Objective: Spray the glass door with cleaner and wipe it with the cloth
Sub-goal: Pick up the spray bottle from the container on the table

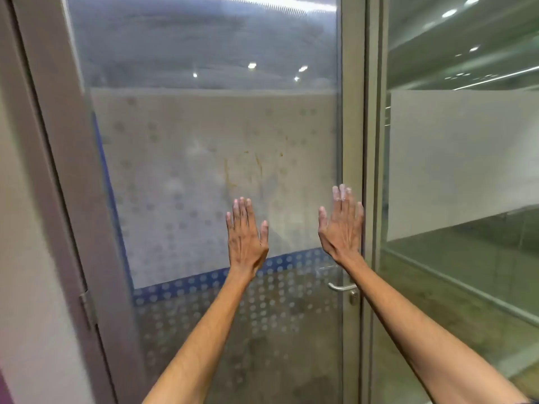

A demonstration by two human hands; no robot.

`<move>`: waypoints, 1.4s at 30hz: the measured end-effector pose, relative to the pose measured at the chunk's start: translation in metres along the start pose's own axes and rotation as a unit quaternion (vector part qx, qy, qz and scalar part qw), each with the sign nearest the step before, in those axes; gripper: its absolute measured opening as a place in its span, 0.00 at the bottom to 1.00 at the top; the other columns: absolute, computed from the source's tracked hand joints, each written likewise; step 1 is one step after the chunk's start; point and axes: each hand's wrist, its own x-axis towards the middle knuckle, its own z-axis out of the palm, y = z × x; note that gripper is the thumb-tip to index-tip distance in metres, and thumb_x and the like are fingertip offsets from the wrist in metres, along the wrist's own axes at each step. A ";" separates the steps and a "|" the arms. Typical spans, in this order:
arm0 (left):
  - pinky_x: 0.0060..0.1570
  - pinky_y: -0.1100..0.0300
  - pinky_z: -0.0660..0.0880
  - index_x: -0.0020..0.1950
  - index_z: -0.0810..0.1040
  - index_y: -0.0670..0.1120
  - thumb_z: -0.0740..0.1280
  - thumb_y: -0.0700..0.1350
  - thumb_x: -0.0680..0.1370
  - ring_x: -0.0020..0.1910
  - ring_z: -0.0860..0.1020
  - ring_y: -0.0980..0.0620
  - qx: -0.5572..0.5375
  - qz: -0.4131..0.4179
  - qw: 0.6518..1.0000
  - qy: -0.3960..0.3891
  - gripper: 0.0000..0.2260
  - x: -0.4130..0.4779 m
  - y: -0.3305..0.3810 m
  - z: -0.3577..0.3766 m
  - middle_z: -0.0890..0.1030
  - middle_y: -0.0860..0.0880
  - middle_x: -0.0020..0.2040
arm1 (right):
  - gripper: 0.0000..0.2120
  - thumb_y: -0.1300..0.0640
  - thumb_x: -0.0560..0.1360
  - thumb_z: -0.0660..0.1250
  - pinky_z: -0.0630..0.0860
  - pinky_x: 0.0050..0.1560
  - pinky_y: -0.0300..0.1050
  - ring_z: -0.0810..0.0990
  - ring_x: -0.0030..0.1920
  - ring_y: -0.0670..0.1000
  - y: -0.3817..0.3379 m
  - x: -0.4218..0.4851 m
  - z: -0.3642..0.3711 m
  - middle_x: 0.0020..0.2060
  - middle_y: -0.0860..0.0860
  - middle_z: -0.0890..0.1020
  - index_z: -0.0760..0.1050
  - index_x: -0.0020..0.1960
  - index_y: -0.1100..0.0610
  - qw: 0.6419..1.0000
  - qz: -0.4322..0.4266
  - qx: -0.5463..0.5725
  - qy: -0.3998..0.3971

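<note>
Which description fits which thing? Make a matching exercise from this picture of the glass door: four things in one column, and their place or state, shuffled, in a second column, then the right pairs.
Things
1. left hand
2. right hand
3. handle
4. brown streaks

Descriptions
A. below the right wrist, silver, by the frame
B. open, fingers up, over the middle of the frosted glass
C. on the glass above both hands
D. open, fingers up, beside the door's right frame

Pairs: 1-B, 2-D, 3-A, 4-C
</note>
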 end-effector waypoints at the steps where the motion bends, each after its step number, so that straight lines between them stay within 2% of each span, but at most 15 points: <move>1: 0.80 0.46 0.45 0.80 0.49 0.39 0.45 0.56 0.82 0.81 0.46 0.45 -0.004 -0.002 1.000 -0.010 0.31 -0.003 0.006 0.002 0.50 0.40 0.81 | 0.30 0.48 0.84 0.52 0.44 0.80 0.57 0.48 0.82 0.53 0.006 -0.003 -0.006 0.82 0.54 0.52 0.50 0.81 0.57 1.000 0.014 -0.007 0.002; 7: 0.80 0.47 0.43 0.80 0.50 0.38 0.44 0.57 0.81 0.81 0.48 0.43 -0.038 0.012 0.998 -0.051 0.33 -0.018 0.061 0.013 0.51 0.39 0.81 | 0.30 0.48 0.84 0.52 0.43 0.79 0.57 0.48 0.82 0.53 0.055 -0.017 -0.046 0.82 0.54 0.52 0.50 0.81 0.57 0.997 0.059 -0.044 -0.002; 11: 0.80 0.47 0.43 0.80 0.48 0.38 0.45 0.55 0.82 0.81 0.48 0.42 -0.071 0.022 0.994 -0.076 0.31 -0.031 0.117 0.025 0.50 0.37 0.81 | 0.30 0.46 0.83 0.49 0.40 0.78 0.56 0.46 0.81 0.53 0.095 -0.028 -0.085 0.82 0.54 0.50 0.48 0.81 0.56 0.996 0.068 -0.063 -0.005; 15: 0.80 0.47 0.42 0.80 0.45 0.38 0.49 0.52 0.84 0.81 0.46 0.43 -0.117 0.043 0.988 -0.095 0.29 -0.050 0.183 0.034 0.48 0.37 0.81 | 0.30 0.46 0.82 0.50 0.44 0.79 0.59 0.49 0.81 0.54 0.144 -0.044 -0.132 0.81 0.56 0.53 0.51 0.81 0.57 0.993 0.076 -0.088 0.007; 18: 0.80 0.47 0.42 0.80 0.47 0.38 0.51 0.51 0.84 0.81 0.47 0.42 -0.149 0.061 0.981 -0.103 0.29 -0.068 0.238 0.036 0.49 0.37 0.81 | 0.30 0.46 0.82 0.49 0.47 0.78 0.59 0.52 0.81 0.55 0.182 -0.061 -0.172 0.80 0.56 0.57 0.54 0.80 0.58 0.990 0.103 -0.101 0.011; 23: 0.80 0.47 0.43 0.80 0.49 0.37 0.53 0.51 0.85 0.81 0.46 0.42 -0.191 0.082 0.970 -0.125 0.29 -0.104 0.323 0.037 0.49 0.37 0.81 | 0.28 0.47 0.84 0.51 0.51 0.79 0.60 0.53 0.81 0.56 0.248 -0.097 -0.237 0.80 0.57 0.58 0.56 0.80 0.60 0.983 0.126 -0.129 0.021; 33: 0.80 0.49 0.43 0.80 0.50 0.39 0.50 0.54 0.84 0.81 0.47 0.44 -0.264 0.130 0.938 -0.183 0.30 -0.199 0.479 0.044 0.52 0.38 0.81 | 0.26 0.49 0.84 0.52 0.56 0.77 0.62 0.56 0.79 0.57 0.364 -0.188 -0.362 0.79 0.58 0.60 0.58 0.78 0.60 0.962 0.194 -0.187 0.043; 37: 0.80 0.48 0.48 0.80 0.50 0.39 0.48 0.56 0.84 0.81 0.51 0.43 -0.308 0.152 0.908 -0.238 0.30 -0.243 0.546 0.046 0.55 0.37 0.80 | 0.26 0.48 0.84 0.53 0.61 0.75 0.61 0.60 0.78 0.58 0.408 -0.232 -0.407 0.77 0.59 0.63 0.60 0.77 0.61 0.943 0.242 -0.219 0.057; 39: 0.79 0.48 0.50 0.80 0.54 0.39 0.48 0.56 0.85 0.80 0.54 0.42 -0.331 0.162 0.892 -0.261 0.29 -0.265 0.578 0.048 0.59 0.36 0.78 | 0.26 0.48 0.84 0.52 0.61 0.75 0.61 0.61 0.77 0.59 0.429 -0.255 -0.427 0.78 0.59 0.62 0.59 0.78 0.61 0.934 0.272 -0.225 0.061; 42: 0.78 0.45 0.54 0.70 0.70 0.37 0.51 0.54 0.85 0.79 0.57 0.41 -0.350 0.179 0.872 -0.291 0.24 -0.296 0.624 0.055 0.67 0.33 0.74 | 0.27 0.47 0.84 0.53 0.60 0.75 0.61 0.61 0.77 0.59 0.463 -0.286 -0.456 0.78 0.58 0.62 0.58 0.78 0.59 0.915 0.313 -0.245 0.063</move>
